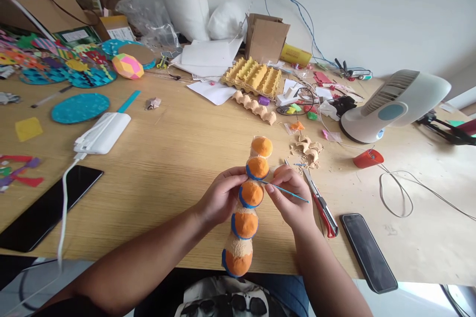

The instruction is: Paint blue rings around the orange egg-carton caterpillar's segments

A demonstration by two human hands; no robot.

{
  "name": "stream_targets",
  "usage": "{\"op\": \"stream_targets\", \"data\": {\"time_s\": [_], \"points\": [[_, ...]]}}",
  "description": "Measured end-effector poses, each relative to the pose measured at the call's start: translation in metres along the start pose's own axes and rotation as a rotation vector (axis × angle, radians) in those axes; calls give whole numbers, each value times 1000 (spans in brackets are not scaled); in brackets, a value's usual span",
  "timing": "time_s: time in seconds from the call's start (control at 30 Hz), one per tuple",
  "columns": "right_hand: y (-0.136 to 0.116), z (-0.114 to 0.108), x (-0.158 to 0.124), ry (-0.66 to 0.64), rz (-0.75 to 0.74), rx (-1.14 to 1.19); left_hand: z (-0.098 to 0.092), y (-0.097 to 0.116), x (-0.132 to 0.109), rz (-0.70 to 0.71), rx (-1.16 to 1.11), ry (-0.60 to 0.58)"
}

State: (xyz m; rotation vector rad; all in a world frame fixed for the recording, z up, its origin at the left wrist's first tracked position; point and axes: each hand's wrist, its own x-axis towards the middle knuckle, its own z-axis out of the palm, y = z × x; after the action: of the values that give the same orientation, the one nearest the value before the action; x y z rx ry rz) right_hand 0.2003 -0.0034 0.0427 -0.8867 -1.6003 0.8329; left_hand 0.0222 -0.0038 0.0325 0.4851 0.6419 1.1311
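My left hand (223, 193) is closed on a strip of egg carton (243, 225) over the table's front edge. The strip is a row of several bumps, covered in orange, most with a blue band along one edge; bare carton shows between some of them. In a pinch, my right hand (292, 195) holds a thin blue stick (292, 193). The stick's far end meets the strip at the gap beside the second bump from the top. Just right of my right hand lies a red utility knife (323, 205).
A black phone (368, 252) lies at right, a white fan (390, 104) behind it. Carton scraps (308, 148), a bare carton strip (255, 107) and a yellow egg tray (255, 78) sit farther back. At left are a power bank (104, 133) and a black tablet-like slab (48, 208).
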Motion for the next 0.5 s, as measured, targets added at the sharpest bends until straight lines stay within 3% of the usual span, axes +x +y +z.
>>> {"op": "stream_targets", "data": {"time_s": [0.33, 0.5], "points": [[2, -3, 1, -98, 48, 70, -6, 1, 4, -116, -7, -82], [-3, -6, 4, -151, 0, 78, -4, 4, 5, -124, -29, -85]]}}
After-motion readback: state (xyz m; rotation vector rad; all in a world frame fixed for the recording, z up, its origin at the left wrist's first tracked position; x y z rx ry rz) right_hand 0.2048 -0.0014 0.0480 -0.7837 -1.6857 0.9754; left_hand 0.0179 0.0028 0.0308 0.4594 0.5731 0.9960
